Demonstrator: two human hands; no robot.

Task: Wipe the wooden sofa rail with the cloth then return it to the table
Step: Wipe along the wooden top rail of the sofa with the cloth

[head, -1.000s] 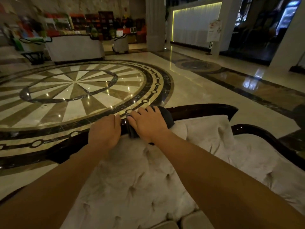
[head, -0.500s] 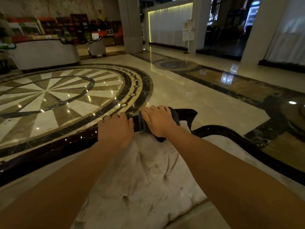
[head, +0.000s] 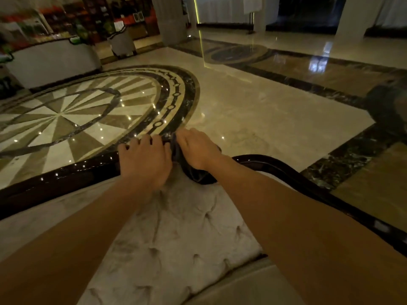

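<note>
The dark glossy wooden sofa rail (head: pixel 66 175) runs along the top of a pale tufted sofa back (head: pixel 176 227) and bends down to the right (head: pixel 308 186). My right hand (head: pixel 198 150) presses a dark cloth (head: pixel 189 170) onto the rail at its bend; the cloth hangs below my palm. My left hand (head: pixel 143 161) lies on the rail right beside it, fingers curled over the wood and holding nothing else. No table is in view.
Beyond the rail lies a polished marble floor with a round starburst inlay (head: pixel 77 111). A white sofa (head: pixel 52 62) and a small armchair (head: pixel 122 44) stand at the far left, a column (head: pixel 171 18) behind them. A dark blurred object (head: pixel 389 106) sits at the right edge.
Both hands have slid along the rail to the right end, my right hand carrying the cloth to the bend. The camera view has turned right.
</note>
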